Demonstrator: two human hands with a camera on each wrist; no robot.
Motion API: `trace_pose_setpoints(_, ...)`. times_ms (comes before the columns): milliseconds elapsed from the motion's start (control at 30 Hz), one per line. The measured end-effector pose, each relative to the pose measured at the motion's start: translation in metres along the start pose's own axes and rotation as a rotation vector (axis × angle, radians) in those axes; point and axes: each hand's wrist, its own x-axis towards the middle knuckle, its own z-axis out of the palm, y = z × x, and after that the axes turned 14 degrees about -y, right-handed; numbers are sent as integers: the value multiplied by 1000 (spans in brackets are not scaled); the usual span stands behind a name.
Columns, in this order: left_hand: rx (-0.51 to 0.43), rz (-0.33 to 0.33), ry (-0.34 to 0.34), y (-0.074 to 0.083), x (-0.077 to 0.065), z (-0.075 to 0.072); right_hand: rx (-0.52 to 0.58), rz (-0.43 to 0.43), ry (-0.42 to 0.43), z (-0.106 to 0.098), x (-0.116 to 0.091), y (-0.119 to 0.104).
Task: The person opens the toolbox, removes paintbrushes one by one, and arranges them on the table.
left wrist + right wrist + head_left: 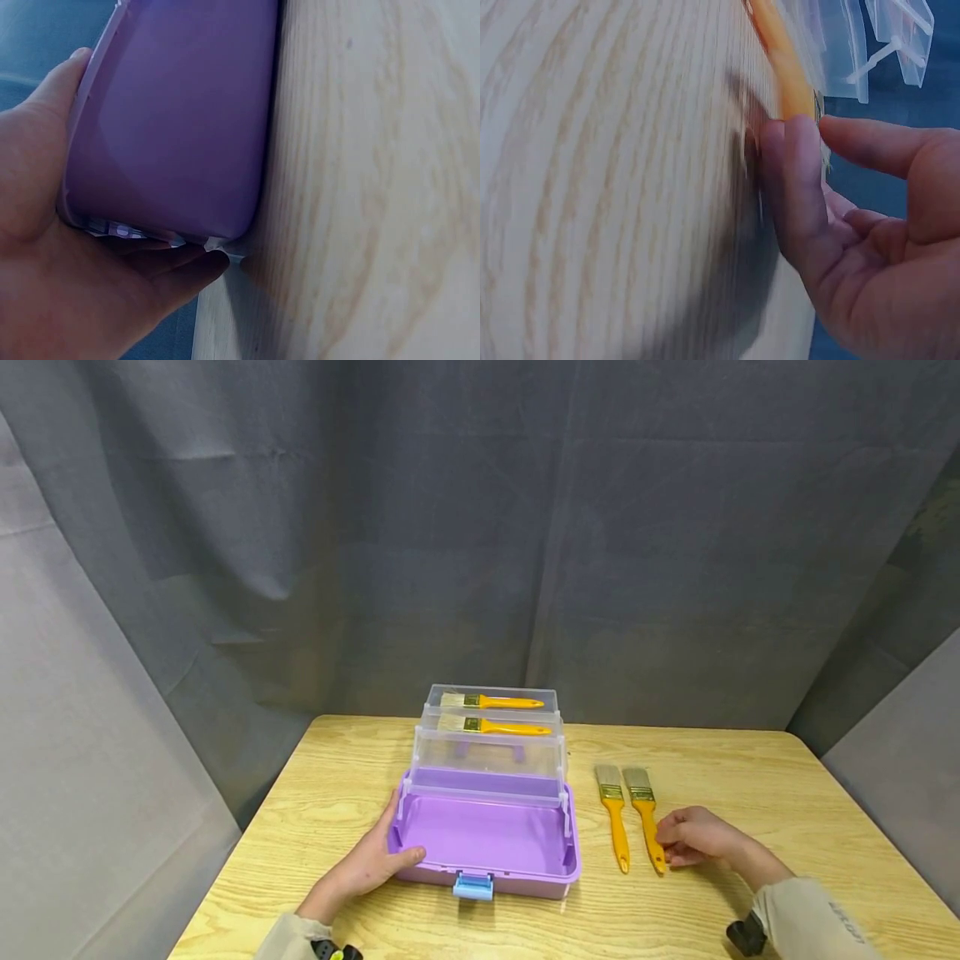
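A purple toolbox stands open on the table, its clear tiered trays raised at the back. My left hand grips its left front corner, thumb over the rim and fingers along the left side; the left wrist view shows the same hold. To the right of the box lie two paintbrushes with yellow handles, a left one and a right one. My right hand, fingers loosely bent, has its fingertips right at the right brush's handle.
Two more paintbrushes lie in the upper trays, one in the top tray and one below it. A blue latch hangs at the box front. Dark cloth hangs behind the wooden table.
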Motion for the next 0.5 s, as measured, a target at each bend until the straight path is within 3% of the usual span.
trace_pose_setpoints(233,-6,-11,-5,-1,1,0,-312,-4,252,9,3,-18)
trace_pose_setpoints(500,4,-2,1,-1,-1,-1,-585,-210,401,18,35,-77)
